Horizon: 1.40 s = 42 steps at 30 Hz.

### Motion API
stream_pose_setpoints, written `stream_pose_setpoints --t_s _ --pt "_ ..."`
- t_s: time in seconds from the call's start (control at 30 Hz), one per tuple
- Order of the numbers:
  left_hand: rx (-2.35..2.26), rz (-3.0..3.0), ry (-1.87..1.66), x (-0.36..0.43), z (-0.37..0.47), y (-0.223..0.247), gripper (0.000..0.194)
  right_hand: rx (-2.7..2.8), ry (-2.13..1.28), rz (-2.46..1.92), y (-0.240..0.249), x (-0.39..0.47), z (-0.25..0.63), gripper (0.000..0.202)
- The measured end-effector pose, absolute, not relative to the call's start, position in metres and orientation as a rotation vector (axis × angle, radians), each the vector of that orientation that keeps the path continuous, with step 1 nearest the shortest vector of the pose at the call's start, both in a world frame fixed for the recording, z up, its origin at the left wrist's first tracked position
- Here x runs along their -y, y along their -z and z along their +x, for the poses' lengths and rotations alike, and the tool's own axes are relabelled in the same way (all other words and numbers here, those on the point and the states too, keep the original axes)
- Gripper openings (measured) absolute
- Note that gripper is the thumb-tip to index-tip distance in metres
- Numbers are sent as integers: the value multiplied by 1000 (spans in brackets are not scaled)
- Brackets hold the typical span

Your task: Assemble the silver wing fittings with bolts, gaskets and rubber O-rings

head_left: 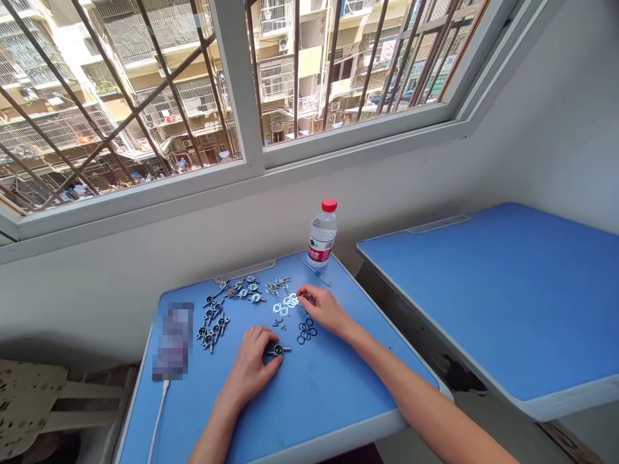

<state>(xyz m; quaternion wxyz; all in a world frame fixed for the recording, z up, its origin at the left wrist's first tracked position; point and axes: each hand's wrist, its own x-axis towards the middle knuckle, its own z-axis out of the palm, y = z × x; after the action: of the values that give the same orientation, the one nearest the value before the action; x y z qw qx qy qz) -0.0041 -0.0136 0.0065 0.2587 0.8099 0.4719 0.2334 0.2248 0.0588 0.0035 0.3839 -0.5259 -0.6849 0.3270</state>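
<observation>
My left hand (254, 362) rests on the blue table, its thumb and fingers closed around a small metal fitting with a black round centre (278, 350). Farther forward, my right hand (323, 308) has its thumb and fingertips pinched together at a group of flat silver flange plates (284, 310). Whether a plate is between those fingertips I cannot make out. Black rubber rings (306, 332) lie just below the right hand. Between the two hands are several tiny screws (279, 324).
More black-centred fittings (213, 325) lie at the left, with silver metal parts (249, 288) and smaller ones (278, 286) behind. A blurred phone (174, 341) with a white cable (158, 415) sits at the left edge. A water bottle (322, 235) and screwdriver (314, 270) stand and lie at the back.
</observation>
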Motion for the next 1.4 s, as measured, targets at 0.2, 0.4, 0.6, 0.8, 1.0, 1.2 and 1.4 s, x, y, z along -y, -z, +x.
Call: stream_pose_setpoints --t_s 0.2,0.4,0.6,0.8,1.0,1.2,1.4 --pt "-1290 2148 -664 11 -5 -4 16 1841 -730 -1427 -3 -63 215 21" --pt "-1268 2124 -666 12 -6 -6 19 1970 -633 -1652 -7 -77 202 20" --pt "-1257 2140 -686 12 -7 -4 21 2026 -514 -1814 -10 -84 187 19" --pt "-1281 2133 -681 13 -7 -5 20 2038 -473 -1861 -10 -89 185 15" --pt "-1272 2133 -676 14 -7 -6 18 2107 -522 -1691 -25 -67 199 17" --pt "-1283 2153 -691 13 -6 -2 17 2299 -701 -1339 -23 2 190 14" --pt "-1276 2159 -710 13 -5 1 13 2428 -537 -1354 -12 21 176 14"
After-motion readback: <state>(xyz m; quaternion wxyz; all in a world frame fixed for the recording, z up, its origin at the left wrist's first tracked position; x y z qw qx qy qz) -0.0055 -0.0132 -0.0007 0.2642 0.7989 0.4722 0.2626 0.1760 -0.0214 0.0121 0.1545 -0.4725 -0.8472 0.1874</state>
